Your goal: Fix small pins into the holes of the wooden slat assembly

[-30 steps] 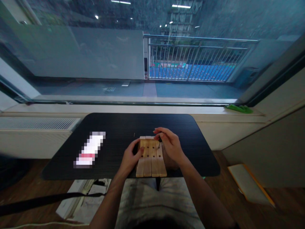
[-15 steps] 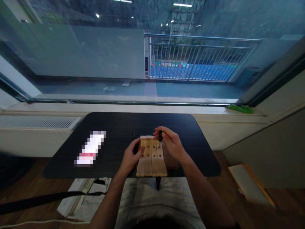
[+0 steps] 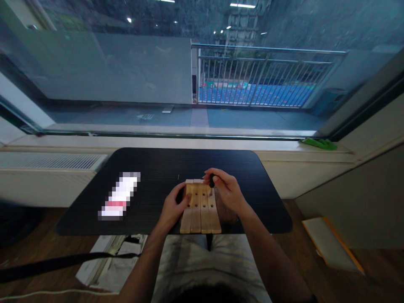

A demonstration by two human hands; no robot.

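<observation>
A slatted wooden piece [image 3: 201,219] with rows of dark holes lies at the near edge of the black table [image 3: 151,162]. My left hand [image 3: 175,203] grips its left side, thumb on top near a hole. In my right hand [image 3: 227,189] is a screwdriver [image 3: 211,181] with a dark handle, held upright between the fingers. Its tip meets a hole in the upper part of the rightmost slat. Under my right hand, beside the slats, sits a brownish object [image 3: 226,212] that I cannot make out. A thin screw-like piece [image 3: 178,177] lies beyond my left hand.
A blurred-out white rectangle [image 3: 121,193] lies on the left of the table. Behind the table run a window sill [image 3: 189,143] with a green cloth-like item [image 3: 320,144] and a radiator [image 3: 53,162]. A strap [image 3: 63,264] crosses at lower left.
The screwdriver handle has tilted or turned very slightly in my right hand, whose fingers have shifted a little. My left hand and the wooden piece stay in place.
</observation>
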